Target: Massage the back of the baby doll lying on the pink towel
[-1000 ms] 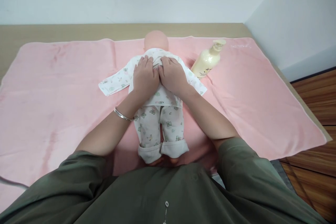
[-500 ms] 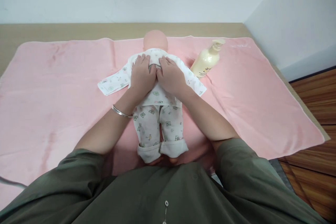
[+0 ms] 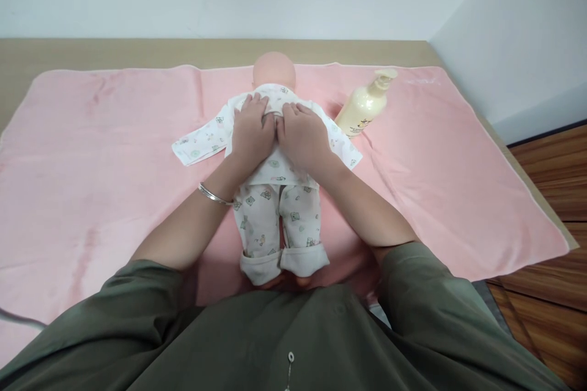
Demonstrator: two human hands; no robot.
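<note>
A doll [image 3: 274,71] lies with its bare head toward the far edge and its face out of sight. It wears a white printed shirt [image 3: 275,165] and matching trousers [image 3: 259,220] with turned-up cuffs. My left hand [image 3: 253,131] rests open on the left of the shirt's upper back, fingers pointing away from me. Beside it, my right hand [image 3: 303,134] lies on the right half, its fingers slightly bent but apart. Both thumbs come close together at the middle, over a fold of the shirt.
A pale yellow pump bottle [image 3: 364,107] lies tilted near the doll's right-hand sleeve. Beneath everything, a pink cloth [image 3: 114,165] covers most of the wooden table [image 3: 220,52]. A wall stands behind, and wood-grain panels [image 3: 550,177] are at the right. A grey cord [image 3: 21,319] shows at lower left.
The fingers of my right hand have bent and drawn back a little on the shirt. My left hand stays on the shirt, and the whole view has shifted very slightly.
</note>
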